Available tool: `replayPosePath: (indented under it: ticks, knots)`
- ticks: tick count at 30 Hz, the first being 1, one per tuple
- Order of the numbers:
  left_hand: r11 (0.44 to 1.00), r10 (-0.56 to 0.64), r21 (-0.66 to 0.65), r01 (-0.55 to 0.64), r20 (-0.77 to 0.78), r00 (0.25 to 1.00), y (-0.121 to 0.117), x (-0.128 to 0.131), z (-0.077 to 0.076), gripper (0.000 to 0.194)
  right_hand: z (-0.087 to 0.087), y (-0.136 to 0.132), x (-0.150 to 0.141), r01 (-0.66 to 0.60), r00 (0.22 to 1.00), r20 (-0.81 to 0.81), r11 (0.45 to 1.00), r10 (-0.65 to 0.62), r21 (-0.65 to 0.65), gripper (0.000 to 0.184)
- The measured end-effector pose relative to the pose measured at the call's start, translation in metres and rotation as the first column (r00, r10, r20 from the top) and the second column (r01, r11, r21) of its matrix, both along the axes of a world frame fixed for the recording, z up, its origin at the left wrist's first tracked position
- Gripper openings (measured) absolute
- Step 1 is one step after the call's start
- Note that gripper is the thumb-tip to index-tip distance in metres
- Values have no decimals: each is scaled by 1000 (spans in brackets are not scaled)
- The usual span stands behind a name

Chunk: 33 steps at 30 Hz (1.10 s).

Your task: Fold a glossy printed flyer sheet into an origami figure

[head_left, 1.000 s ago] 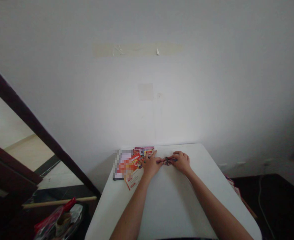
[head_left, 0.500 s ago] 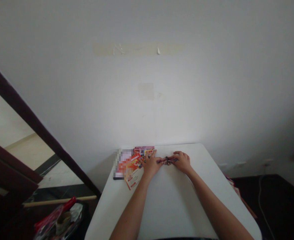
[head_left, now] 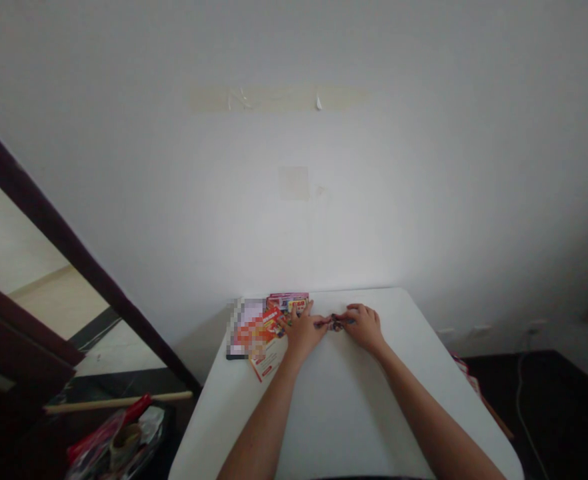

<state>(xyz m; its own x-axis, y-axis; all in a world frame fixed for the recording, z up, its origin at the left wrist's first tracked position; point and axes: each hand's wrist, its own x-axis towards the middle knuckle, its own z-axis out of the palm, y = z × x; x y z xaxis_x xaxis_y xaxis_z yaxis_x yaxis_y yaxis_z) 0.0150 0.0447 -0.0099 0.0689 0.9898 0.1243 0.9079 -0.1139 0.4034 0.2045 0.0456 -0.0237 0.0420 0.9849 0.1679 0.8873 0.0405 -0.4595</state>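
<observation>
Over the far part of the white table (head_left: 334, 413), my left hand (head_left: 304, 333) and my right hand (head_left: 364, 328) face each other. Between their fingertips is a small, dark, multicoloured folded piece (head_left: 335, 324), perhaps printed paper; it is too small to make out well. Both hands pinch it, one at each end. Some fingers of my left hand spread over the printed leaflets beside it. A red-and-white leaflet (head_left: 270, 360) lies under that hand's left side, and a pink and purple printed packet or booklet (head_left: 279, 302) lies behind it.
At the table's back left is a flat item with a dark edge (head_left: 234, 356), partly blurred out. The wall (head_left: 354, 220) rises right behind the table. A bin (head_left: 167, 427) with red plastic and a cardboard roll stands at the lower left. A cable (head_left: 521, 407) hangs at the right.
My right hand's fingers have shifted slightly on the folded piece, and less of it shows between the hands. My left hand stays nearly in place.
</observation>
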Motion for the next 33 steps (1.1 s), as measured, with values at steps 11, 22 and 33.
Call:
replayPosePath:
  ticks: [11,22,33]
  knots:
    - [998,33,45,-34,3,999,-1,12,3,22,0,-1,-10,42,999,-24,998,-41,39,20]
    - [999,29,43,-28,-17,999,2,10,0,22,-1,1,-7,38,999,-34,999,-37,32,18]
    - [1000,24,7,-23,-32,999,1,7,1,22,-1,1,-6,48,997,-55,999,-47,20,19]
